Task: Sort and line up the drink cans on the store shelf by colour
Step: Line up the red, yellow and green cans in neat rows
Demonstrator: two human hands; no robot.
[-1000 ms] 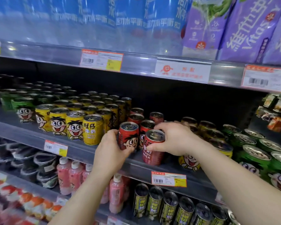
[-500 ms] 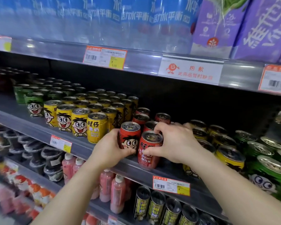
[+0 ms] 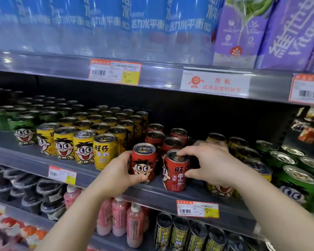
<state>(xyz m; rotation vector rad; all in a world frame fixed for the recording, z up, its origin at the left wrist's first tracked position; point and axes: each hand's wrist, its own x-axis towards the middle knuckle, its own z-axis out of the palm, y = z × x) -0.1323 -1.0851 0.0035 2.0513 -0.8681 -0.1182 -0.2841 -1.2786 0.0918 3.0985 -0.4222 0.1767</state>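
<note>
Middle shelf (image 3: 34, 162), near edge: left hand (image 3: 119, 173) grips the face can (image 3: 143, 163); right hand (image 3: 211, 164) pinches the text can (image 3: 176, 172) just right of it. Yellow cans (image 3: 83, 147) stand left, green cans (image 3: 297, 176) right.

1. Two front cans stand side by side at the shelf (image 3: 152, 193) edge: the face can (image 3: 143, 163) left, the lettered can (image 3: 176, 171) right.
2. More cans (image 3: 154, 137) queue behind them.
3. The left hand (image 3: 116, 173) grips the face can; the right hand (image 3: 209, 163) holds the lettered can.
</note>
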